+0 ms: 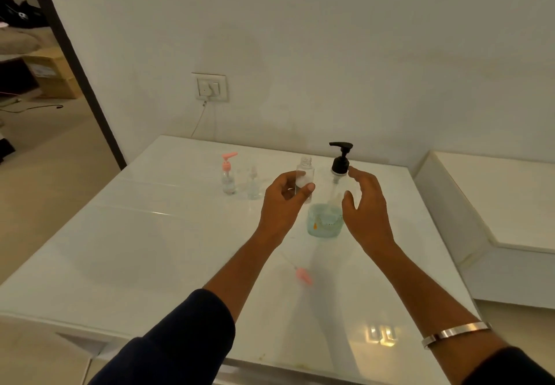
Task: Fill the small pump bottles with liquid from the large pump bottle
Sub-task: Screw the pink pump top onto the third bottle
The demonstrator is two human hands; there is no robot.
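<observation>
I held a small clear plastic bottle with no top [305,179] up off the glossy white table [150,249] in my left hand [283,201], thumb and fingers wrapped round its lower half. Its neck was open and it looked empty, or nearly so. My right hand [365,204] was open, fingers spread, close beside the tall clear bottle with a black pump [340,171], but I could not tell if it touched it. That big bottle stood just behind a pale blue-green tub [325,222].

A pink pump top with its thin tube [301,275] lay on the table nearer me. Two more small clear bottles [240,182] stood apart to the left, one with a pink pump on.

I judged this the filling step. Next I would need the open neck right under the black spout, then a slow press.
</observation>
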